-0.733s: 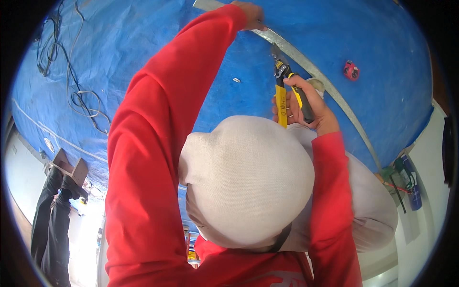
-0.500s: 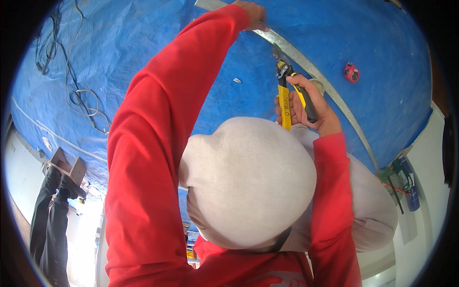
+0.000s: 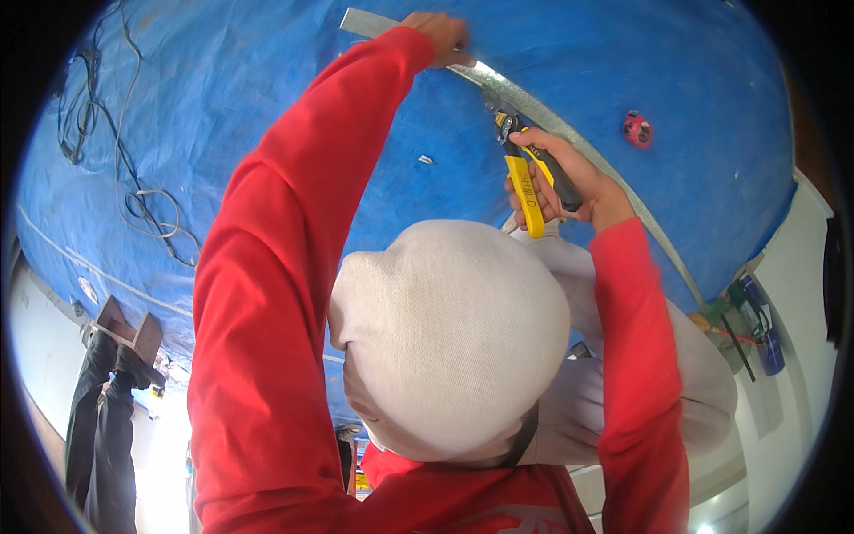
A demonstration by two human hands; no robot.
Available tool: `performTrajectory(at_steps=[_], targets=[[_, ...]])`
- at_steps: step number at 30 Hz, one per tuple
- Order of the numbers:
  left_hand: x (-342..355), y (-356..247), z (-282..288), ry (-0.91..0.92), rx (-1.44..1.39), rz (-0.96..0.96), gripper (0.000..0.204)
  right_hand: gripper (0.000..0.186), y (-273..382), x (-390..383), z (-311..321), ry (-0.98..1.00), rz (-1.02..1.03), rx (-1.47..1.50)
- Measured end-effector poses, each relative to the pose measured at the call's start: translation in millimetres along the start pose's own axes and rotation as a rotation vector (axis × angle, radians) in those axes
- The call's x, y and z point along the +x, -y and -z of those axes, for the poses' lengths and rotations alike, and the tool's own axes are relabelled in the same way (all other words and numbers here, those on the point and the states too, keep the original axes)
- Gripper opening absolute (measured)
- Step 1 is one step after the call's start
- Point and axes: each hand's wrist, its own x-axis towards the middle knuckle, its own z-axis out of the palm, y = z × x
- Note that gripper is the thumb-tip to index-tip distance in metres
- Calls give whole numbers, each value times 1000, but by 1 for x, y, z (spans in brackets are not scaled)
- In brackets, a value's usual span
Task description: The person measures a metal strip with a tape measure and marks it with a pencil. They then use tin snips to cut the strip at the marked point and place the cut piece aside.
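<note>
A long, narrow galvanized metal strip point(image 3: 544, 116) runs in a curve from the upper middle to the lower right. Near its far left end my left hand point(image 3: 438, 37) is closed over it, the fingers partly hidden behind the hand and sleeve. My right hand point(image 3: 583, 178) grips a pair of tin snips point(image 3: 525, 191) by yellow and black handles, which stand apart. Their dark jaws point up and left to the strip's near edge, just right of my left hand. Whether the blades touch the metal, I cannot tell.
A blue tarp point(image 3: 294, 80) covers the floor. On it lie a pink-red tape measure point(image 3: 638, 129) right of the strip, a small pale scrap point(image 3: 425, 160), and tangled cables point(image 3: 133, 191) at left. Another person's dark-trousered legs point(image 3: 102, 427) are at lower left, beside a wooden piece point(image 3: 129, 327).
The view has shifted slightly. My left hand and the strip's far end have come a little nearer and to the left. The snips stay beside the strip in my right hand.
</note>
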Motion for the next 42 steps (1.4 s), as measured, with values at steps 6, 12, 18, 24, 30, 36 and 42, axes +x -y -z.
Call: performTrajectory(at_steps=[6, 12, 18, 24, 30, 36, 42], targets=[[-8, -14, 25, 89, -27, 81, 49, 63, 36, -17, 18, -35, -117, -233], [-13, -22, 42, 290, -50, 89, 63, 60, 80, -69, 49, -91, -363, -683], [-29, -18, 33, 22, -42, -120, 65, 58, 62, -128, 95, -141, -131, -605], [-30, -20, 44, 74, -11, -202, 53, 42, 13, -124, 144, -257, -5, -570], [-16, -26, 52, 251, 93, -136, 48, 53, -44, -99, 163, -371, 92, -832], [5, -23, 64, 116, 78, -136, 38, 62, -98, -114, 163, -596, 205, -1055], [18, -25, 76, 174, 202, -100, 32, 69, -135, -119, 155, -623, 190, -1025]])
